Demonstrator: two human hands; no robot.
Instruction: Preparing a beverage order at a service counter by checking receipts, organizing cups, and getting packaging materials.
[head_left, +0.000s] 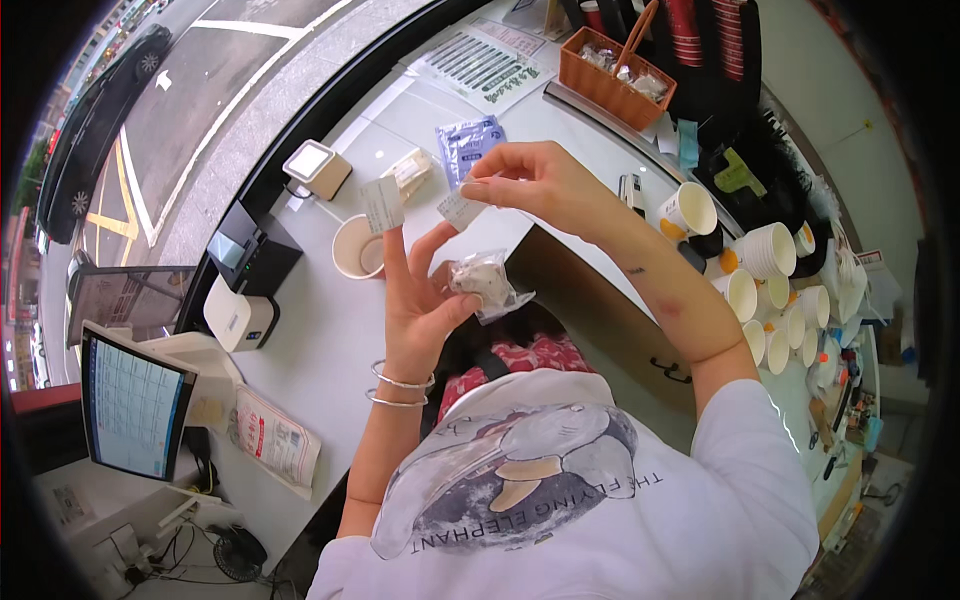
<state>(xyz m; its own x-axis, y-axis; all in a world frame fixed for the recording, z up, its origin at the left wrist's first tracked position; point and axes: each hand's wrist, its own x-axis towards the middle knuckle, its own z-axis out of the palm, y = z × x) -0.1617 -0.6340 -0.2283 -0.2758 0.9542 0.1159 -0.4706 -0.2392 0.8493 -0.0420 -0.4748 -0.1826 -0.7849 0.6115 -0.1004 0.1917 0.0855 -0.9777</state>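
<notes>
My left hand (427, 307) holds a clear-wrapped whitish snack (484, 283) between thumb and fingers. A small printed paper label (383, 204) sits at the tip of its raised index finger. Between the thumb and fingers of my right hand (517, 176) is another small printed label (459, 208), just above the left fingers. A paper cup (358, 247) stands beside the left hand, partly hidden by it. Beyond the hands lie blue-violet sachets (469, 142) and another wrapped pale item (412, 172) on the white counter (300, 375).
Small boxy devices (240, 313) and a monitor (136, 405) stand at left. A wicker basket (615, 79) of wrapped items is at the back right, near a printed sheet (480, 67). Several stacked paper cups (769, 251) stand at right. A small black fan (240, 553) is at lower left.
</notes>
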